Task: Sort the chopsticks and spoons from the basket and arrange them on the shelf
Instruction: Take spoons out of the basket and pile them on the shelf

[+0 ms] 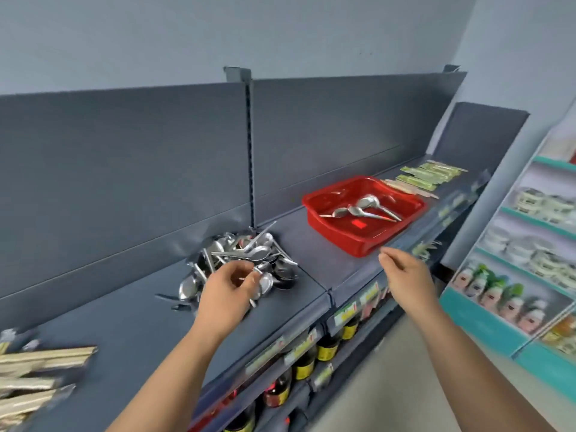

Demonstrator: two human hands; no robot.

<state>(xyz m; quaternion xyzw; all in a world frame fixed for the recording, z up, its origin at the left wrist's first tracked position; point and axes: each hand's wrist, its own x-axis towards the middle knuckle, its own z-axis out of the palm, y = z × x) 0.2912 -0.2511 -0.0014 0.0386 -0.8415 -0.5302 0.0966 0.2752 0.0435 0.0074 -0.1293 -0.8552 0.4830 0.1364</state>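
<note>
grey shop shelf (pixel 311 244) against a pale wall, bottles on the rack below. mostly sorted, by the look of it: heap of spoons (pixel 246 260) at centre, chopstick packs (pixel 40 378) at far left, more chopsticks (pixel 427 179) at right behind the red basket (pixel 358 238). left to move: a few spoons in the basket (pixel 364 208), handles pointing right and toward the front edge. left hand (pixel 230 291) at the heap, grip narrow on a spoon (pixel 260 283). right hand (pixel 405 275) near the basket, grip loose, holding nothing.

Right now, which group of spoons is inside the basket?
The few spoons lying in the red basket; the big spoon pile sits on the bare shelf.
</note>
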